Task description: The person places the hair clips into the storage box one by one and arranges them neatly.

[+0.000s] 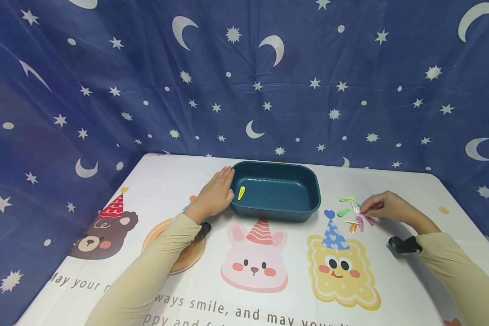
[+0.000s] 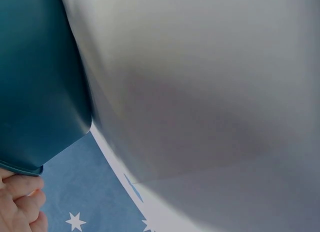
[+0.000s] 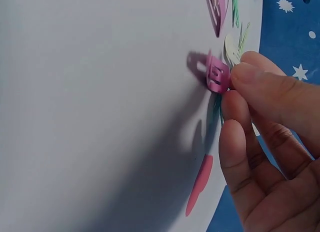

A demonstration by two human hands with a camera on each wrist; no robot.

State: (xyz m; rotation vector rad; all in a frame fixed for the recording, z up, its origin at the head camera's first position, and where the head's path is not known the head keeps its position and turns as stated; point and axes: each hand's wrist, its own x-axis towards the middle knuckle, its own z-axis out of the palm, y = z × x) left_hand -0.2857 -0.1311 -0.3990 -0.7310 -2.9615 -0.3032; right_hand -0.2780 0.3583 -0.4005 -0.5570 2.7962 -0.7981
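My right hand (image 1: 385, 207) pinches a pink snap hair clip (image 3: 218, 77) between thumb and finger, just above the tabletop. Beside it lies a loose group of hair clips: light green (image 1: 346, 198), green (image 1: 344, 212), orange (image 1: 353, 227), purple (image 1: 360, 223) and pale ones. In the right wrist view, a coral-pink clip (image 3: 200, 184) lies near the fingers. My left hand (image 1: 213, 194) rests with extended fingers against the left side of a dark teal rectangular basin (image 1: 277, 213). Inside the basin, near its left wall, is a yellow hair clip (image 1: 241, 193).
A white tablecloth (image 1: 212, 280) printed with cartoon animals and lettering covers the table. Behind and to the left hangs a blue curtain (image 1: 228, 113) with moons and stars. The clips lie to the right of the basin.
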